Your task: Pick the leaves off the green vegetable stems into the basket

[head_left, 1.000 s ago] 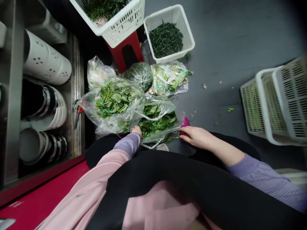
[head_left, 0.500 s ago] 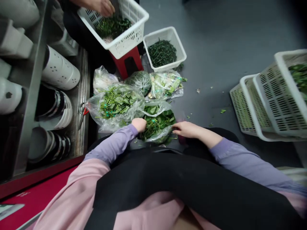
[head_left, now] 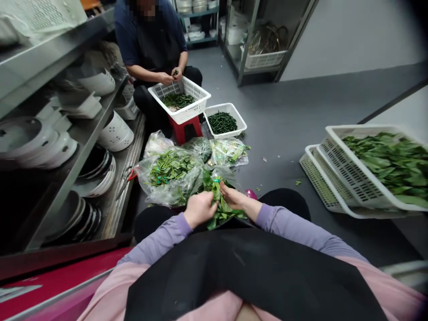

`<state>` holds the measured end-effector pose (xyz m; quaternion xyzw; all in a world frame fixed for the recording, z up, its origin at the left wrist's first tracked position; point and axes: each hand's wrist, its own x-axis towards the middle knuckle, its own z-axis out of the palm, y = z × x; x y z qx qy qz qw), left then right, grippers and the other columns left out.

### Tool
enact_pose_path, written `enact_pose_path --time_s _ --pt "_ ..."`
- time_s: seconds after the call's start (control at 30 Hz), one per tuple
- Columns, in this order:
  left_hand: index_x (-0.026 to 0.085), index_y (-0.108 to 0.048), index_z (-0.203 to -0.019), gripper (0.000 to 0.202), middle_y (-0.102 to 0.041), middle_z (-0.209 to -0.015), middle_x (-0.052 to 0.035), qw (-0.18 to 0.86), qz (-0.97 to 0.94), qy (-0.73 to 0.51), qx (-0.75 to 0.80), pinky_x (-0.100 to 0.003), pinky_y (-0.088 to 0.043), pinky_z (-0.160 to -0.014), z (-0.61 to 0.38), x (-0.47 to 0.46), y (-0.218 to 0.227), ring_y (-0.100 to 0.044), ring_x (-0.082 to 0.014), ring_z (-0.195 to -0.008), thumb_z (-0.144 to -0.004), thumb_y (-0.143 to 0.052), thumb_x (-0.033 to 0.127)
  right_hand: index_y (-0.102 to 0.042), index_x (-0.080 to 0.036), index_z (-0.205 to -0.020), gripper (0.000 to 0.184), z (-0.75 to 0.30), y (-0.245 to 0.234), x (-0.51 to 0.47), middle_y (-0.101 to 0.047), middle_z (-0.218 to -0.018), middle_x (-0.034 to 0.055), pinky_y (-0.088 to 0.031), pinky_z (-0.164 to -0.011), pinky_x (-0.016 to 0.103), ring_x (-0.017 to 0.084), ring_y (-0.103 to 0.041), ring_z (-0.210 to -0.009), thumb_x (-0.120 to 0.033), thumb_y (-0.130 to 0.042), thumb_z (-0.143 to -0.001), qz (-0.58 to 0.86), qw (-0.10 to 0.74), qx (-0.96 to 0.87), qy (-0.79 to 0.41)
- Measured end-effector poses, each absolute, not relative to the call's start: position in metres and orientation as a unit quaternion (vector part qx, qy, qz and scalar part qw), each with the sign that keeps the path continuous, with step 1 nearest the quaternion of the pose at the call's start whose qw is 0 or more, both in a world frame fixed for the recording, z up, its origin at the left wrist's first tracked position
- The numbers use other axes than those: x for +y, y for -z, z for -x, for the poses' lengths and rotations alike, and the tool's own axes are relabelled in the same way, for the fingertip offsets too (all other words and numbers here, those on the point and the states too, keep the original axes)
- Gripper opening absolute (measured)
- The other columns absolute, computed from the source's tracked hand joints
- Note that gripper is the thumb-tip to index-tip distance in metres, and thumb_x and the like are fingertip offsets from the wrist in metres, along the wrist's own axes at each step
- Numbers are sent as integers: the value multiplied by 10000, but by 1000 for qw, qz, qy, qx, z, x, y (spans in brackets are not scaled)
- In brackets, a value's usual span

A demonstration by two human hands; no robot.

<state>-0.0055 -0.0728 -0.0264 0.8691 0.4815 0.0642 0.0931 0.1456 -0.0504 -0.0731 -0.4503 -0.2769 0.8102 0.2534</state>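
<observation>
A bunch of leafy greens [head_left: 224, 214] is in front of me, stems upward and leaves hanging down, with a blue-green tie [head_left: 217, 180] around the stems. My left hand [head_left: 201, 207] is closed around its left side. My right hand [head_left: 233, 196] grips it from the right near the tie, some fingers hidden behind the stems. Just beyond my hands lies an opened clear plastic bag, partly hidden by them. To its left, a larger clear bag [head_left: 152, 195] holds more tied greens [head_left: 174, 167].
A co-worker [head_left: 152, 47] handles green pieces over a white basket [head_left: 195, 111] on a red stool [head_left: 187, 129]. Beside it stands a basket of dark green pods [head_left: 223, 122]. Stacked baskets with loose leaves [head_left: 391, 160] stand right. Red-handled scissors [head_left: 127, 178] lie by the dish shelf [head_left: 132, 154] at left.
My hands have come together and lifted a tied bunch of greens out of the near bag toward me. My view has tilted up, bringing the co-worker and back shelves into sight.
</observation>
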Motion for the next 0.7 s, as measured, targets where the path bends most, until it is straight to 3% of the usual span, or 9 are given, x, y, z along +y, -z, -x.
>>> enact_pose_path --time_s 0.1,0.17,0.3,0.37,0.43,0.53,0.7 --pt "134 -596 -824 271 -608 -735 -101 81 -911 -10 404 -249 -413 -515 -13 -95 24 -593 -173 -618 -818 -415 336 -567 -154 -756 384 -135 65 -67 -616 -619 51 -488 -657 335 184 -589 -608 -537 -549 -732 489 230 -206 -816" --pt "111 -597 -883 338 -613 -781 -123 100 -937 3 335 -267 -449 -537 -16 -97 12 -606 -189 -649 -815 -431 397 -567 -159 -808 300 -137 53 -69 -624 -660 36 -485 -686 328 178 -591 -638 -419 -639 -677 490 282 -229 -792" --pt "143 -572 -1037 482 -640 -931 -106 225 -947 -62 221 -281 -492 -689 13 -75 -33 -619 -201 -808 -712 -592 500 -541 -185 -977 436 -158 20 -51 -629 -849 -1 -442 -808 297 148 -582 -789 -253 -724 -587 464 452 -403 -647" --pt "191 -595 -1028 387 -658 -927 -60 294 -919 -140 220 -247 -483 -712 32 -60 -52 -619 -161 -798 -737 -595 445 -528 -184 -978 453 -170 4 -41 -612 -856 -9 -430 -808 290 139 -568 -789 -240 -733 -578 459 472 -458 -598" --pt "185 -630 -875 226 -654 -777 -27 294 -848 -293 331 -223 -466 -646 42 -47 -60 -595 -122 -679 -803 -528 374 -513 -182 -978 451 -178 -8 -35 -599 -837 -8 -436 -775 295 140 -566 -761 -247 -722 -584 430 453 -462 -630" --pt "158 -595 -729 188 -588 -625 -4 245 -706 -473 467 -216 -426 -557 35 -34 -57 -521 -98 -561 -812 -505 301 -509 -169 -988 456 -178 -14 -34 -596 -832 12 -446 -735 305 153 -572 -737 -250 -703 -584 359 374 -449 -728" --pt "166 -587 -770 78 -598 -705 -7 267 -750 -436 419 -217 -431 -603 11 -31 -36 -531 -96 -613 -757 -556 237 -526 -143 -968 405 -157 -8 -35 -594 -826 18 -432 -751 301 158 -557 -761 -217 -645 -588 363 317 -488 -728"
